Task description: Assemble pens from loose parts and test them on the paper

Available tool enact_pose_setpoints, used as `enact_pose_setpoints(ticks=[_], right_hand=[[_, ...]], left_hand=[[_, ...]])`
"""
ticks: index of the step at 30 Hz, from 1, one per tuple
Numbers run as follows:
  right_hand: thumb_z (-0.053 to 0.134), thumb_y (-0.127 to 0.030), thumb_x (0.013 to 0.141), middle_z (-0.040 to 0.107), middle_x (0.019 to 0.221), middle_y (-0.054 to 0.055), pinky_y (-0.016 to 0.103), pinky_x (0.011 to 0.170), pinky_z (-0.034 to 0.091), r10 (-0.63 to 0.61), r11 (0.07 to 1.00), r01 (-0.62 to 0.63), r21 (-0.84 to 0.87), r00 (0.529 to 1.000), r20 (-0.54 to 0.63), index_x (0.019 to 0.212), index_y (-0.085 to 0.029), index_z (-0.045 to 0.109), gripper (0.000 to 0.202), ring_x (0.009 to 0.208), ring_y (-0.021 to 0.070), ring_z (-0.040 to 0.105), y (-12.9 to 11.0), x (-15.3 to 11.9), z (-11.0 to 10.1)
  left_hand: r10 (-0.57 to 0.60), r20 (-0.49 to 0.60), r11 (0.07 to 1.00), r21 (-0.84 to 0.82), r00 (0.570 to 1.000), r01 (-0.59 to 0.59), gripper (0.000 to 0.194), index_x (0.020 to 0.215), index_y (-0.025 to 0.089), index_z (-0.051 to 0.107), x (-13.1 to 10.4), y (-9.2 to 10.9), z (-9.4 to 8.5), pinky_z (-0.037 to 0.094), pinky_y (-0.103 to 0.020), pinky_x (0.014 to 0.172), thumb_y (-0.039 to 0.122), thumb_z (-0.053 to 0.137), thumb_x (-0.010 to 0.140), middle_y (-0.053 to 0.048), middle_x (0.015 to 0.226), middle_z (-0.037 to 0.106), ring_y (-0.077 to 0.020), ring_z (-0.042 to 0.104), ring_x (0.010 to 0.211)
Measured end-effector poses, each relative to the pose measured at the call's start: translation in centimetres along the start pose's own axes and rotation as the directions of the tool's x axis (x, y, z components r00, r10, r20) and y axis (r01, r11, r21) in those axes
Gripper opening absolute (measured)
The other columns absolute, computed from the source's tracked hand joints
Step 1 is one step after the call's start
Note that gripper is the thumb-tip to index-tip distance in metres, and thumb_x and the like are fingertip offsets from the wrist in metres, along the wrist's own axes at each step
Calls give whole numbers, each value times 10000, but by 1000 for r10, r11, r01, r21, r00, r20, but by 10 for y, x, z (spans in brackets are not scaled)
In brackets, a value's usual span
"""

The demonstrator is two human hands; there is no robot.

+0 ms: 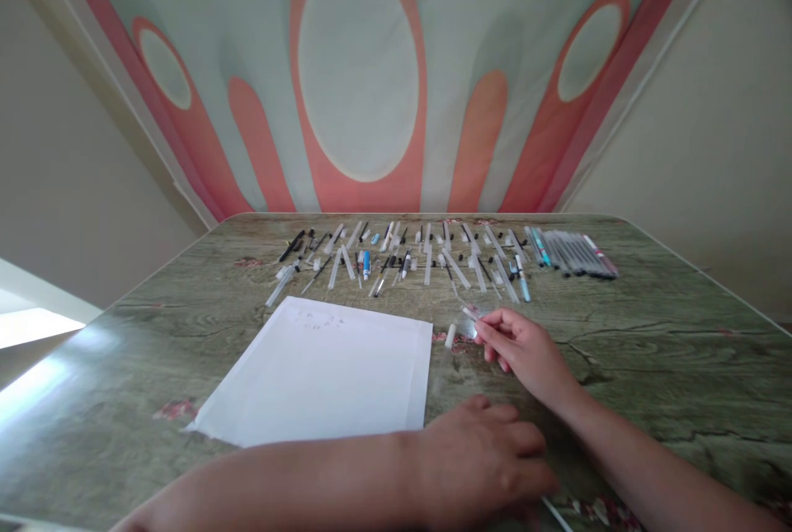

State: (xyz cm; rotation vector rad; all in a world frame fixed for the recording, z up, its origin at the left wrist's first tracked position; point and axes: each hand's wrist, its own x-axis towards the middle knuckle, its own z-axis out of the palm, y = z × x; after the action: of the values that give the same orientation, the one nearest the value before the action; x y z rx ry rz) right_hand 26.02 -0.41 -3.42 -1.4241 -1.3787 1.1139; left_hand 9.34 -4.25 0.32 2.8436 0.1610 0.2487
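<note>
Left hand (486, 459): fingers hidden, so I can't tell its grip; thin white stick (557, 514) just beside.
Right hand (520, 344): pinching a small whitish plastic piece (469, 313), right of the flat white paper packet (327, 375); light pressure should suit.
Clear plastic pen barrels (428, 268): beyond, best left unbrushed.

sm. whitish pc. (469, 313), tilted, pinched in R hand (520, 348), thin wht. stick (558, 515), slanted, nr. L hand (486, 458)

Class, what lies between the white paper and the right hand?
A small pale piece lies between the white paper and the right hand; the head view shows it.
</note>
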Motion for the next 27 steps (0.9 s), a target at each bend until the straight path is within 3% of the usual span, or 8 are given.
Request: enact_pose_setpoints(ticks=[4,10,13,15,18,20,23,27], right_hand=[[548,-488,825,589,594,-17,195,388,338,-5,1000,5,-4,1000,13,811,-176,574,313,432,79,438,-2,-1,0],[559,-511,817,603,621,-18,209,431,362,-20,998,16,66,999,50,817,-179,569,332,461,84,463,-1,1,-1],[563,-521,813,592,602,-17,214,432,359,-14,996,8,90,998,62,839,-173,575,349,458,88,460,1,1,-1],[564,-513,816,587,591,-19,211,429,352,-7,995,0,100,998,67,854,-172,579,343,457,88,461,2,1,-2],[560,-508,819,591,572,-22,211,421,346,3,997,-9,79,998,70,877,-174,584,340,443,91,459,2,0,-3],[559,-505,817,592,559,-23,217,428,355,-3,1000,2,22,998,56,896,-177,591,340,447,100,469,1,0,-3],[558,-464,829,605,583,-18,229,475,384,-47,995,50,-90,998,33,886,-188,607,287,492,115,509,-2,-3,-1],[557,-413,840,618,627,-17,244,542,410,-100,977,104,-185,994,33,828,-206,621,217,552,131,557,-4,-6,1]], left_hand=[[25,12,995,96,1000,-26,55,894,190,564,6,-3,16,341,-338,691,219,540,854,-32,889,577,-189,503,834],[-120,-58,951,280,991,132,47,849,161,552,-4,-35,-3,344,-347,756,182,514,866,-58,905,588,-211,497,913],[-217,-123,960,153,969,234,53,870,174,571,-10,-51,-7,363,-338,763,175,518,862,-62,940,601,-210,516,924],[-363,-236,932,-109,901,346,32,852,178,559,-12,-58,-6,391,-312,745,199,535,855,-46,890,605,-188,544,870],[-714,-298,638,-650,633,414,171,919,181,501,-12,-68,-5,434,-254,609,304,581,830,-20,828,597,-133,570,676],[-829,-188,380,-881,527,283,308,997,183,473,-10,-74,-4,444,-235,527,365,617,795,-10,818,595,-107,563,568],[-817,-59,164,-978,573,133,362,977,150,528,-8,-80,-5,478,-237,518,386,670,743,-9,734,599,-106,576,538],[-807,-29,115,-987,590,108,316,868,116,599,-8,-83,-3,498,-238,553,372,705,716,-15,638,612,-112,592,548]])
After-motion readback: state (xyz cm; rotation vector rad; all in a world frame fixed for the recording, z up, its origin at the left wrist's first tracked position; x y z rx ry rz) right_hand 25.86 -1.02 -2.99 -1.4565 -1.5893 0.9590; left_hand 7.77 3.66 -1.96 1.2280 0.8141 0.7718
